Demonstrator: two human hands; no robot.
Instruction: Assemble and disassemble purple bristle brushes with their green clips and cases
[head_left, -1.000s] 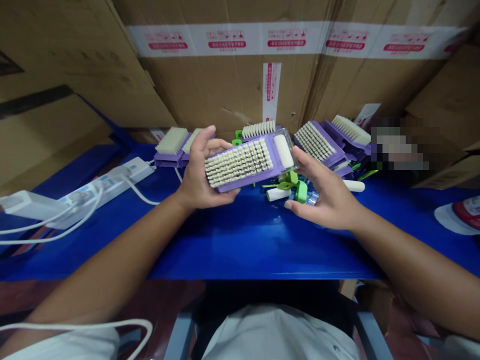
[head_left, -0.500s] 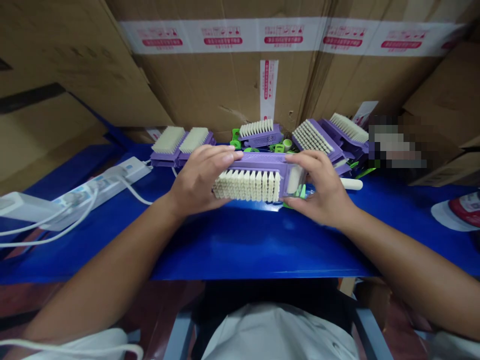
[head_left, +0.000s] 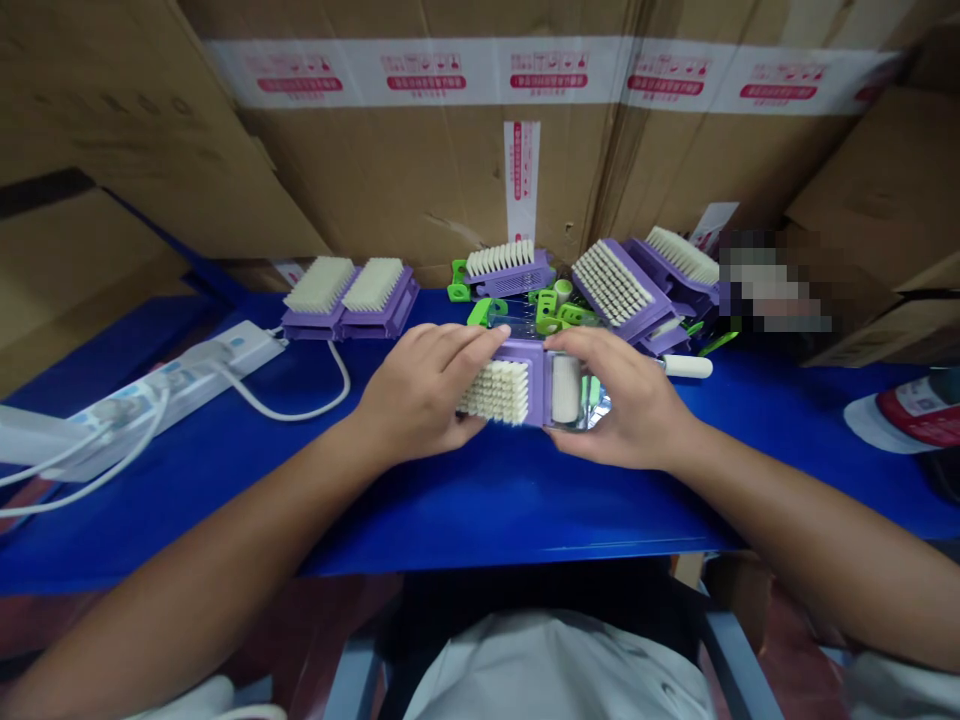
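Note:
Between my two hands is a purple scrub brush [head_left: 534,385] with cream bristles, held above the blue table. My left hand [head_left: 424,395] wraps round its bristled end and hides part of it. My right hand [head_left: 626,400] grips a clear plastic piece [head_left: 574,390] at the brush's right end; a whitish roller-like part shows through it. Behind my hands lie several green plastic parts [head_left: 551,312] and another purple brush [head_left: 510,268]. Two more brushes [head_left: 375,290] stand bristles up at the left. More brushes [head_left: 615,285] lean together at the right.
A white power strip [head_left: 187,385] with cables lies on the left of the blue table [head_left: 450,510]. Large cardboard boxes [head_left: 420,160] wall off the back. A white handle [head_left: 688,367] juts out beyond my right hand. A red and white container [head_left: 907,410] lies at the far right.
Both hands have come closer together and slightly lower with the brush. My left hand has moved right along it, covering more bristles. The view has shifted slightly.

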